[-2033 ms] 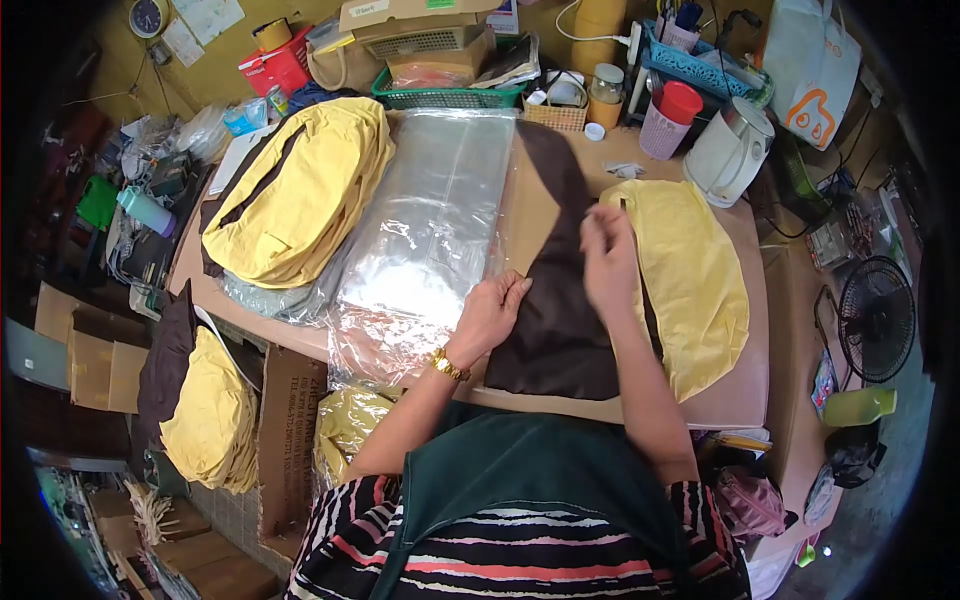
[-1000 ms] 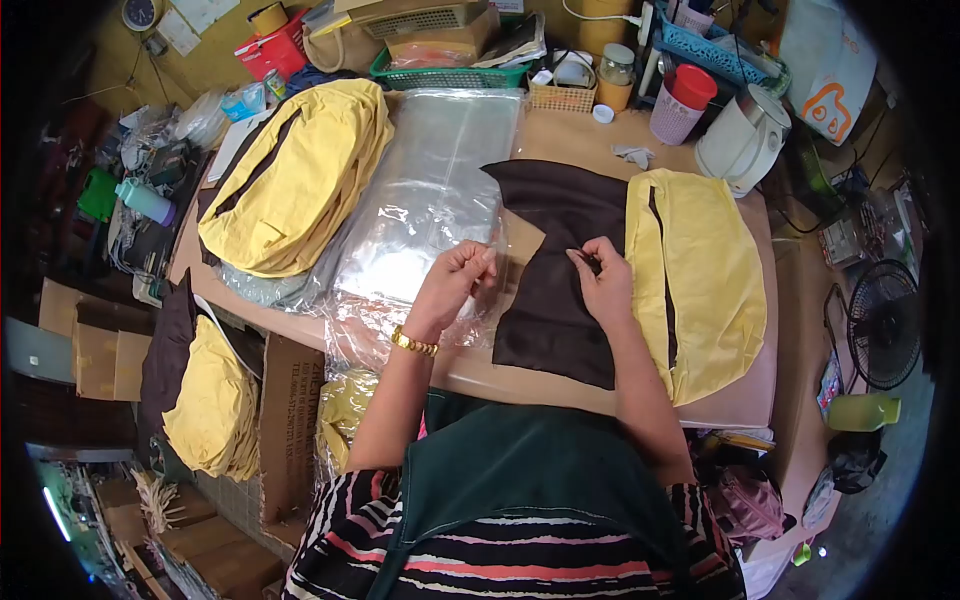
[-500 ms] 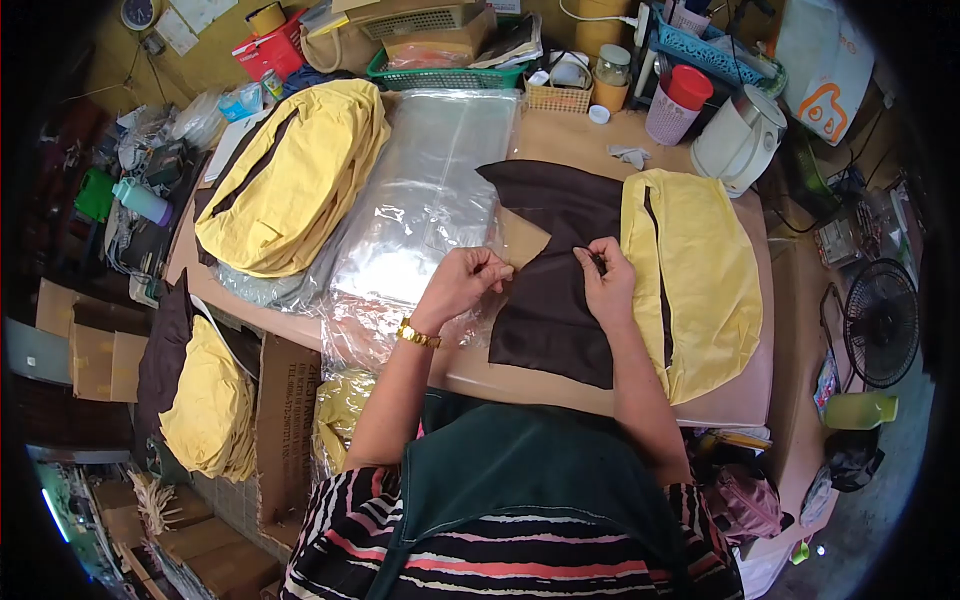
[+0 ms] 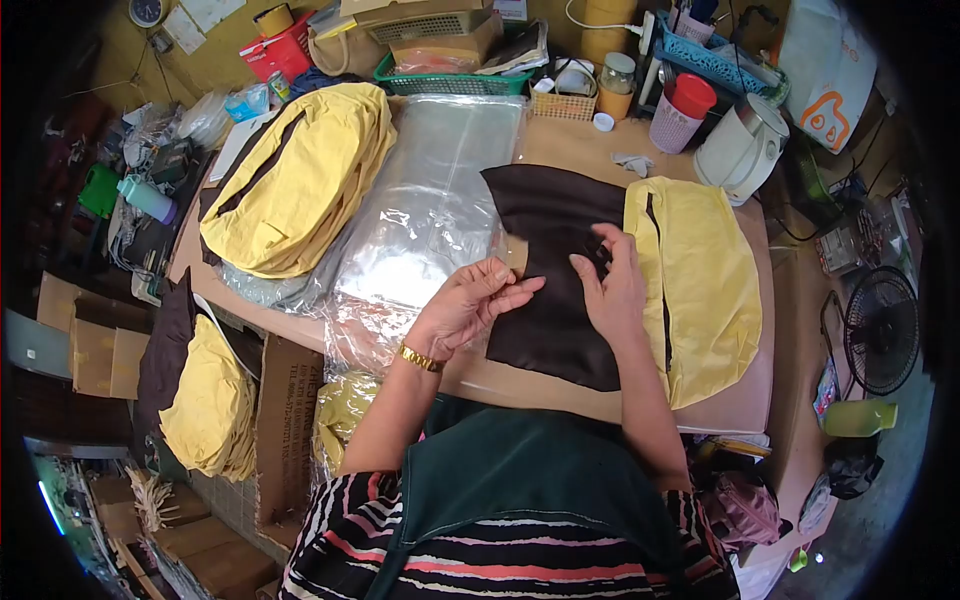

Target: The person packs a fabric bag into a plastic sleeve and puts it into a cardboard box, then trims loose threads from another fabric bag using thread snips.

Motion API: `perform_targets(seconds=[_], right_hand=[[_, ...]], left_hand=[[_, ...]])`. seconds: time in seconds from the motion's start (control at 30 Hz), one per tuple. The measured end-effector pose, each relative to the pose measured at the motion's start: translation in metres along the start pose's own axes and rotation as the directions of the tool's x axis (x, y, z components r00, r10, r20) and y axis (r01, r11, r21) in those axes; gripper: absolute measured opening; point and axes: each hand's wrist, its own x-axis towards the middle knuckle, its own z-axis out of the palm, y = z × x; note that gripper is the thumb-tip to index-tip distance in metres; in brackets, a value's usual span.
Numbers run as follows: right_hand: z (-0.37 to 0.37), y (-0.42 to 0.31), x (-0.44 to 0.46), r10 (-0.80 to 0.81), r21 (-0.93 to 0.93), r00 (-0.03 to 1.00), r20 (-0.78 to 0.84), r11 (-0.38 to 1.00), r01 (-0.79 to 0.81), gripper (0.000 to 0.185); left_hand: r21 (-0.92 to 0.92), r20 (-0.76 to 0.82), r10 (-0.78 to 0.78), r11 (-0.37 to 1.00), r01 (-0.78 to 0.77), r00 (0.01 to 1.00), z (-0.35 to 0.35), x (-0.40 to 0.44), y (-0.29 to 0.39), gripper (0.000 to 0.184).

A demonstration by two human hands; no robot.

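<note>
A dark brown cloth panel (image 4: 555, 345) lies on the table, joined or tucked against a yellow cloth piece (image 4: 710, 290) with a dark zipper-like strip down it. My left hand (image 4: 480, 305), with a gold watch at the wrist, is over the brown panel's left edge. Its thumb and forefinger are pressed together and the other fingers stretch right; whatever they pinch is too small to see. My right hand (image 4: 618, 290) hovers over the panel beside the yellow piece. Its fingers curl around a small dark thing that blends into the cloth.
Clear plastic bags (image 4: 430, 190) lie flat left of the panel. A stack of yellow cloth pieces (image 4: 300, 180) sits farther left. Behind are a green basket (image 4: 455, 84), a jar (image 4: 616, 85), a pink cup (image 4: 675, 125) and a white kettle (image 4: 740, 150). A black fan (image 4: 880, 325) stands at right.
My left hand has shifted right and slightly down, its lower fingers stretching out. The right hand's fingers have spread somewhat and lifted. The panel's left edge now covers more of the tan surface beneath.
</note>
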Motion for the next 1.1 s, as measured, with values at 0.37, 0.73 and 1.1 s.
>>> perform_targets(seconds=[0.37,0.73,1.1], right_hand=[[-0.031,-0.066,0.001,-0.311,-0.158,0.920,0.238,0.922,0.353,0.023],[0.012,-0.021,0.005,0.021,-0.067,0.989,0.144,0.998,-0.011,0.026],[0.007,0.089,-0.005,0.318,-0.401,0.923,0.216,0.891,-0.212,0.019]], left_hand=[[0.024,0.034,0.049,0.998,-0.050,0.998,0.007,-0.004,-0.004,0.013],[0.368,-0.151,0.117,0.928,-0.054,0.981,0.000,0.007,-0.013,0.016],[0.728,-0.330,0.473,0.678,-0.099,0.817,-0.060,0.015,0.026,0.044]])
